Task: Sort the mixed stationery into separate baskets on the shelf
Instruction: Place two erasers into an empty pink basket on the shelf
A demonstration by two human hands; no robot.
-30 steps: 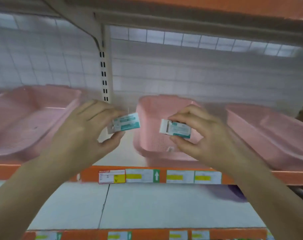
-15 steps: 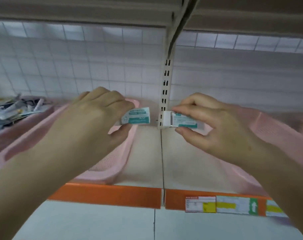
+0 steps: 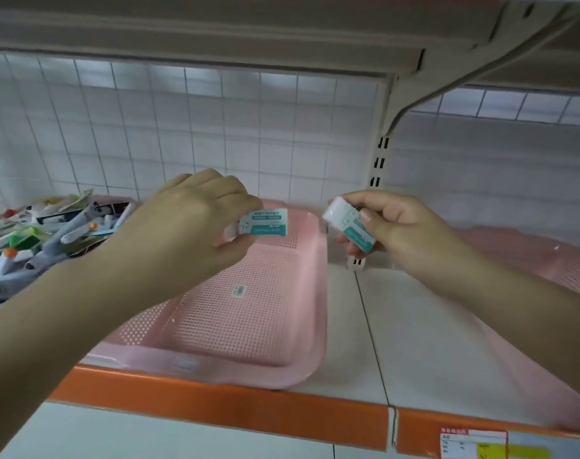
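My left hand (image 3: 189,226) pinches a white eraser in a teal sleeve (image 3: 268,222) above the far end of an empty pink basket (image 3: 312,326). My right hand (image 3: 401,226) holds a second eraser of the same kind (image 3: 350,226), tilted, just right of that basket's far corner. At the far left a pink basket (image 3: 123,203) is heaped with mixed stationery (image 3: 47,233): pens, markers and packets. Another pink basket (image 3: 527,250) shows at the right, partly behind my right forearm.
The baskets stand on a white shelf with an orange front edge (image 3: 235,409). A slotted upright (image 3: 376,167) and its bracket rise behind the gap between the baskets. A white wire grid backs the shelf, and another shelf hangs close overhead. A price label (image 3: 474,442) sits bottom right.
The view has swung left: the heaped basket came into sight and the empty basket now lies under my hands. Both hands kept hold of their erasers; the right one is now tilted.
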